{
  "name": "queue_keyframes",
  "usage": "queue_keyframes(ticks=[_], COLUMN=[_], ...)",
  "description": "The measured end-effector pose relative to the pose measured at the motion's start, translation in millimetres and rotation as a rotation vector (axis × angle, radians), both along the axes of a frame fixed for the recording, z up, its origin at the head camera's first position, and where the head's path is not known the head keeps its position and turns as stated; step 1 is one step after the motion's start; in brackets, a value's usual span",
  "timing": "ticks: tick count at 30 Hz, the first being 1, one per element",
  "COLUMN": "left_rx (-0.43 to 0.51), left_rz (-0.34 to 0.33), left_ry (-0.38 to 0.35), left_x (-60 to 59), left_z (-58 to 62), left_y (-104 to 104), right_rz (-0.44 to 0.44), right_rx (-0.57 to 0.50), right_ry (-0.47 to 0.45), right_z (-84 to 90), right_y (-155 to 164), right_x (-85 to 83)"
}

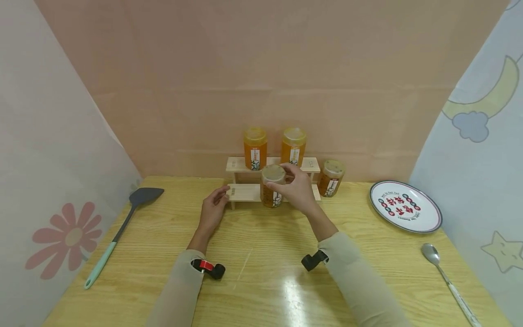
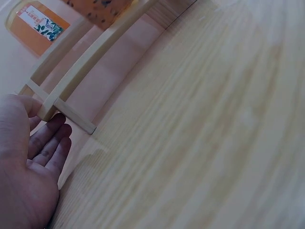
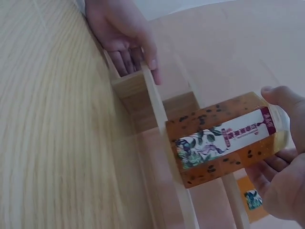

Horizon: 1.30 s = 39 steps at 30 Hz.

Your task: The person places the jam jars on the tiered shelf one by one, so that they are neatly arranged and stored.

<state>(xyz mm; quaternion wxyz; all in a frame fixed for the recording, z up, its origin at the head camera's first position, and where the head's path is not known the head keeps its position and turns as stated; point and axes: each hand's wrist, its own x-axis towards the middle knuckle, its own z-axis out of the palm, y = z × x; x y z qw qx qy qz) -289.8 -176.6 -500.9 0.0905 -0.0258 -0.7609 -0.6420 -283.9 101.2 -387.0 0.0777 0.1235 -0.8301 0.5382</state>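
Observation:
A two-tier wooden rack stands by the back wall. My left hand pinches the left end of its lower board, thumb above and fingers below in the left wrist view. With fingers and thumb round the lid end, my right hand holds a jar of orange, dark-seeded jam. In the right wrist view the jar's base is at the lower board's front edge; whether it bears on the board I cannot tell. Two orange jars, a left one and a right one, stand on the upper board.
Another dark-seeded jar stands on the table just right of the rack. Farther right are an oval plate with red lettering and a long-handled spoon. A spatula with a mint handle lies at the left.

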Motion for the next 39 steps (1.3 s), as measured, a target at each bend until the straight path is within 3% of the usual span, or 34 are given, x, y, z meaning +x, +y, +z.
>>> queue_keyframes(ticks=[7, 17, 24, 39], left_rx=[-0.003, -0.004, -0.014, -0.005], left_rz=[0.003, 0.005, 0.001, -0.001], left_ry=[-0.001, -0.008, -0.011, -0.008], left_x=[-0.3, -0.2, 1.8, 0.6], left_z=[0.6, -0.5, 1.4, 2.3], left_y=[3, 3, 1, 1], right_rz=[-0.072, 0.123, 0.173, 0.093], right_rx=[-0.019, -0.122, -0.134, -0.209], right_ry=[-0.033, -0.026, -0.054, -0.012], right_z=[-3.9, -5.7, -7.1, -16.4], right_y=[-11, 11, 14, -11], right_x=[-3.1, -2.1, -6.2, -12.0])
